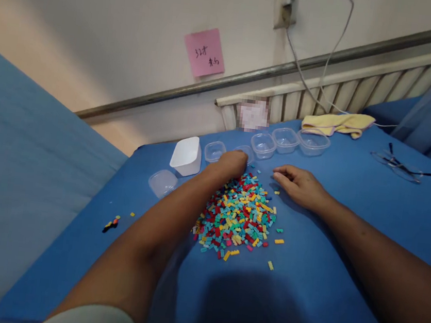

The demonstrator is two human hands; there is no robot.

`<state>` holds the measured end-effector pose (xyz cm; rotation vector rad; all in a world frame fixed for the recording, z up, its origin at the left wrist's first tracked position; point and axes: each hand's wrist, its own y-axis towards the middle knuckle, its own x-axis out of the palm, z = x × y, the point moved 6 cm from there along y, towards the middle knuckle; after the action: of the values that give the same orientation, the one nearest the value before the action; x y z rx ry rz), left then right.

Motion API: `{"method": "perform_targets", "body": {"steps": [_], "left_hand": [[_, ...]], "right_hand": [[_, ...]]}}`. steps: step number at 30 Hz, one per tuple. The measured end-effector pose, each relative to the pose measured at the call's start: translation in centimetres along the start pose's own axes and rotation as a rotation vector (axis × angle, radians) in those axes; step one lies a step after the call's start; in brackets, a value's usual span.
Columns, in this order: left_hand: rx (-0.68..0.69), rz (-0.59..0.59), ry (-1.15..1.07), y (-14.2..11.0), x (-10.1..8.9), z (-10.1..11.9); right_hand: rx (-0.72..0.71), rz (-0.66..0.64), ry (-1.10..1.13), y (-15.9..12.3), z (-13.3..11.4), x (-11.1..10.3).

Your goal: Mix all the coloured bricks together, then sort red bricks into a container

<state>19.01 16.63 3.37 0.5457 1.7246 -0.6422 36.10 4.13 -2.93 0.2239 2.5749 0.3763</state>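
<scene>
A heap of small toy building bricks (238, 216) in red, yellow, teal and green lies on the blue cloth. At its far edge is my left hand (234, 163), fingers curled downward and closed; whatever is in them is hidden. Just beyond it a clear plastic tub (248, 154) is partly covered by the hand. To the right of the heap, my right hand (300, 185) rests near the cloth, thumb and fingers slightly apart with nothing seen between them. A few loose bricks lie between the right hand and the heap.
Clear tubs (263, 145) line the back, with a white tub (187, 155) and a clear lid (162, 183) at left. Dark and coloured pieces (111, 224) lie far left. Glasses (400, 164) and a yellow cloth (336, 123) are at right. A cable (304, 81) hangs behind.
</scene>
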Motion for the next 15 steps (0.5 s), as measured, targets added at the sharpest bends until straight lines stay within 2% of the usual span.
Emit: {"method": "perform_targets", "body": {"steps": [4, 8, 11, 13, 15], "left_hand": [[0.020, -0.043, 0.026, 0.7, 0.4, 0.0], [0.025, 0.011, -0.007, -0.3, -0.7, -0.1], [0.010, 0.095, -0.062, -2.6, -3.0, -1.1], [-0.020, 0.173, -0.105, -5.3, -5.3, -2.7], [-0.123, 0.344, -0.202, -9.1, -8.0, -5.4]], "right_hand": [[0.016, 0.007, 0.034, 0.2, -0.1, -0.1], [0.024, 0.012, 0.038, 0.3, -0.1, -0.1], [0.025, 0.012, 0.041, 0.4, 0.1, -0.1], [0.023, 0.004, 0.037, 0.3, 0.3, 0.0], [0.023, -0.002, 0.024, 0.2, 0.6, 0.1]]}}
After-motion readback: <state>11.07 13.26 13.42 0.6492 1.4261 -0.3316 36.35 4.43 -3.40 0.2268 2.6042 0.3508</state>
